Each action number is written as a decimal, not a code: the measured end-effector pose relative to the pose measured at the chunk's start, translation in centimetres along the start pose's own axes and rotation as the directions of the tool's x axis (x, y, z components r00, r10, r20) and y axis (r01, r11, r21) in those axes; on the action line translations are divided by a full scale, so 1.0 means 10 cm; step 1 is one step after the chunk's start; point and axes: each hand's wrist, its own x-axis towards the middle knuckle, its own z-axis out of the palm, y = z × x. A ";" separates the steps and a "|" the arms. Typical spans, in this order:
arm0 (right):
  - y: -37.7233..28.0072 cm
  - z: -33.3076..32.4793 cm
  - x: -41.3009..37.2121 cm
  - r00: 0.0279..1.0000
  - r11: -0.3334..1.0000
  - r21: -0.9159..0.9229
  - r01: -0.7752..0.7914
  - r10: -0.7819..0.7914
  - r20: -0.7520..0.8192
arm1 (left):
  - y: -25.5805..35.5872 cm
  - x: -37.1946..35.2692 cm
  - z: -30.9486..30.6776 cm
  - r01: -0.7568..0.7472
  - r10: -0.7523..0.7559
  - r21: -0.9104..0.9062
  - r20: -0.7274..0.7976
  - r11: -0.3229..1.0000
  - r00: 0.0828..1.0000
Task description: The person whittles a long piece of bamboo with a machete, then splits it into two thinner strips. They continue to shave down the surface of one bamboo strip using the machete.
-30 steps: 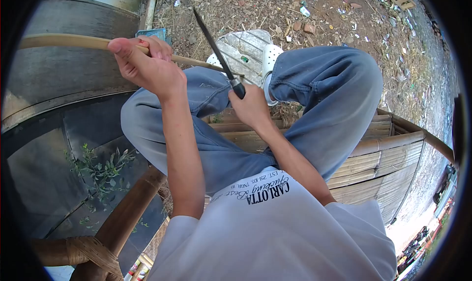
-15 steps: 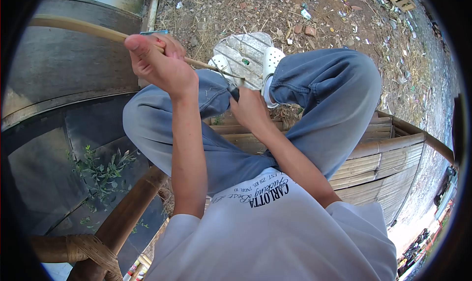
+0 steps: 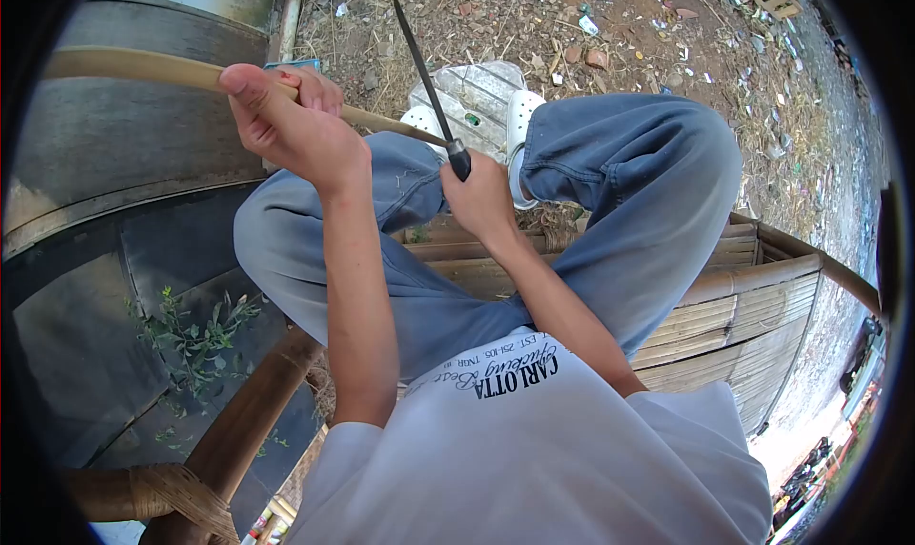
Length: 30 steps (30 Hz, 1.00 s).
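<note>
A long pale bamboo strip (image 3: 152, 65) runs from the upper left down toward the middle. My left hand (image 3: 295, 125) is wrapped round it, thumb up. My right hand (image 3: 479, 197) is closed round the black handle of a knife (image 3: 426, 76), whose dark narrow blade points up and away. The strip's far end lies close to the base of the blade, between my knees; whether they touch I cannot tell.
White clogs (image 3: 522, 116) rest on a worn slatted board (image 3: 477, 82) over littered soil. Bamboo slats (image 3: 753, 326) of a seat lie at the right. Dark panels (image 3: 76, 326), a leafy plant (image 3: 205, 340) and a bamboo pole (image 3: 253, 402) are at the left.
The knife blade has swung up and now stands clear in view, where before it was blurred near the strip's end. My left hand and the strip have shifted slightly left.
</note>
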 end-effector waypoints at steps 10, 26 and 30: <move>-0.34 -0.36 -0.04 0.978 0.984 -0.084 -0.159 0.169 0.126 | 0.00 0.07 -0.19 0.094 -0.062 -0.160 0.198 0.983 0.978; 0.17 -0.02 -0.05 0.954 0.942 -0.320 -0.100 0.182 0.237 | -0.06 0.11 -0.21 0.189 -0.079 -0.262 0.379 0.946 0.922; -0.20 -0.20 0.01 0.975 0.983 -0.172 -0.070 0.104 0.196 | -0.06 0.15 -0.33 0.179 -0.058 -0.302 0.370 0.936 0.927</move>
